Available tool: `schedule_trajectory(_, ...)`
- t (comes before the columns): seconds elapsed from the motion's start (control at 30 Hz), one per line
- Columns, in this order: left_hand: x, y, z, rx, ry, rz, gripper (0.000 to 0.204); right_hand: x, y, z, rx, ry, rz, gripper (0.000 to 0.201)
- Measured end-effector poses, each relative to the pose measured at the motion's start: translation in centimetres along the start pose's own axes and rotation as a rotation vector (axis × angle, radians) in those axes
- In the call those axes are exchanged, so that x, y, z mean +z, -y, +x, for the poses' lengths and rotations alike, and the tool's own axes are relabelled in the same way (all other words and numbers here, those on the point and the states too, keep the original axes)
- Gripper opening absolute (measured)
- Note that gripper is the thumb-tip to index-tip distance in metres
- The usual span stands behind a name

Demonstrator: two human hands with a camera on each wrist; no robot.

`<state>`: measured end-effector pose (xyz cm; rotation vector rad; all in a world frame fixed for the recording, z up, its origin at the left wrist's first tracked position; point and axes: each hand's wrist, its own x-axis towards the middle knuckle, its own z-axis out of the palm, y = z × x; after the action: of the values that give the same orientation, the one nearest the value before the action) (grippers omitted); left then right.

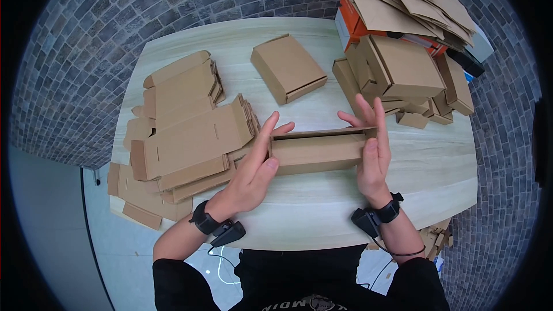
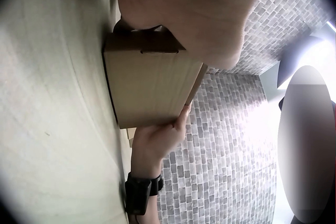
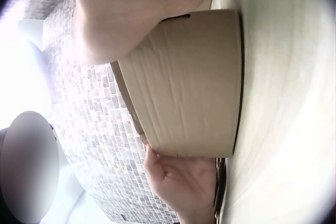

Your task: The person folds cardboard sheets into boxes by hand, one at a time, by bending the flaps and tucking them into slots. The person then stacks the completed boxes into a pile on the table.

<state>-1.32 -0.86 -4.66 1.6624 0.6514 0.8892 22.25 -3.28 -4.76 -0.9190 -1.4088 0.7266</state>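
A brown cardboard box [image 1: 319, 154] stands on the table between the two hands, a narrow opening showing along its top. The left hand [image 1: 252, 174] lies flat along its left end, fingers extended, thumb at the near corner. Against the right end rests the right hand [image 1: 373, 158], its fingers straight and pointing away, thumb at the edge. In the left wrist view the near wall of the box [image 2: 149, 85] is upright on the table, with the right hand [image 2: 160, 142] at its far end. The right wrist view shows the same wall [image 3: 186, 87] and the left hand [image 3: 184, 184].
Flattened cardboard blanks [image 1: 196, 144] are piled at the left. A closed box [image 1: 289, 68] lies at the back middle. Folded boxes [image 1: 403, 69] stand stacked at the back right, beside brown sheets [image 1: 397, 0] on orange boxes [image 1: 352, 20].
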Motion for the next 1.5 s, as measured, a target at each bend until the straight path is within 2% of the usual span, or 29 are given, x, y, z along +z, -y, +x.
schedule_trajectory(0.1,-0.4,0.5,0.2,0.015,0.061,0.042,0.075,0.0,-0.1,-0.2,-0.012,-0.048,-0.028,0.065)
schedule_trajectory(0.33,-0.7,1.0,0.3,0.070,0.056,0.081,0.075,-0.1,-0.3,-0.2,0.017,-0.068,0.114,0.056)
schedule_trajectory(0.43,-0.8,1.6,0.1,0.110,0.029,0.165,0.070,-0.2,-0.4,-0.2,0.009,-0.065,0.136,0.055)
schedule_trajectory(0.5,-0.8,1.8,0.0,0.154,0.000,0.240,0.055,-0.5,-0.7,-0.2,0.000,-0.060,0.144,0.056)
schedule_trajectory(0.53,-0.8,1.7,0.1,0.153,-0.001,0.240,0.055,-0.8,-0.9,-0.2,0.023,-0.065,0.142,0.055)
schedule_trajectory(0.6,-0.7,1.4,0.2,0.138,-0.009,0.258,0.042,-1.1,-1.2,-0.2,0.045,-0.070,0.140,0.055)
schedule_trajectory(0.7,-0.3,0.7,0.2,0.113,-0.044,0.263,0.040,-1.0,-1.2,-0.1,0.066,-0.056,0.046,0.052)
schedule_trajectory(0.77,0.0,1.0,0.1,0.130,-0.050,0.277,0.041,0.0,-0.9,-0.1,0.154,-0.130,0.235,0.050)
schedule_trajectory(0.83,0.2,0.7,0.1,0.155,-0.058,0.293,0.043,-0.1,-1.4,-0.3,0.123,-0.096,0.242,0.049)
schedule_trajectory(0.9,0.2,-0.3,0.2,0.203,-0.034,0.487,0.045,-0.4,-1.8,-0.2,0.083,-0.067,0.250,0.048)
schedule_trajectory(0.93,0.1,-0.6,0.1,0.212,-0.029,0.494,0.045,-0.5,-1.8,-0.2,0.079,-0.042,0.235,0.049)
schedule_trajectory(1.0,-0.2,-1.1,-0.1,0.049,0.052,0.450,0.050,-0.6,-1.8,-0.1,0.064,-0.033,0.226,0.050)
schedule_trajectory(1.03,-0.4,-1.3,-0.2,0.058,0.065,0.462,0.050,-0.5,-1.8,0.0,0.136,-0.105,0.347,0.050)
schedule_trajectory(1.07,-0.5,-1.2,-0.2,0.076,0.015,0.412,0.049,-0.4,-1.7,0.1,0.205,-0.177,0.470,0.051)
schedule_trajectory(1.1,-0.6,-1.3,-0.2,0.097,-0.032,0.360,0.049,-0.5,-2.1,0.2,0.188,-0.195,0.474,0.051)
schedule_trajectory(1.13,-0.6,-2.0,-0.4,0.109,-0.012,0.368,0.049,-0.7,-2.6,0.2,0.218,-0.232,0.495,0.050)
schedule_trajectory(1.2,-0.7,-4.2,-0.7,0.044,-0.285,0.188,0.044,-1.3,-3.3,0.1,0.241,-0.292,0.514,0.049)
schedule_trajectory(1.27,-2.0,-6.2,0.3,0.170,-0.396,0.351,0.039,-1.5,-3.6,-0.1,0.306,-0.231,0.444,0.043)
schedule_trajectory(1.3,-2.5,-7.2,1.0,0.170,-0.384,0.355,0.039,-1.4,-3.7,-0.1,0.319,-0.231,0.446,0.037)
schedule_trajectory(1.37,-3.2,-8.7,2.9,0.165,-0.507,0.503,0.041,-1.3,-3.8,-0.2,0.341,-0.224,0.438,0.034)
schedule_trajectory(1.4,-3.2,-9.1,4.3,0.167,-0.504,0.515,0.041,-1.2,-3.8,-0.2,0.364,-0.208,0.423,0.030)
schedule_trajectory(1.47,-2.7,-9.5,7.3,0.451,-0.500,1.017,0.046,-1.0,-3.9,-0.2,0.372,-0.212,0.424,0.028)
schedule_trajectory(1.5,-2.6,-8.7,8.8,0.515,-0.482,1.100,0.046,-1.0,-3.9,-0.2,0.385,-0.213,0.412,0.026)
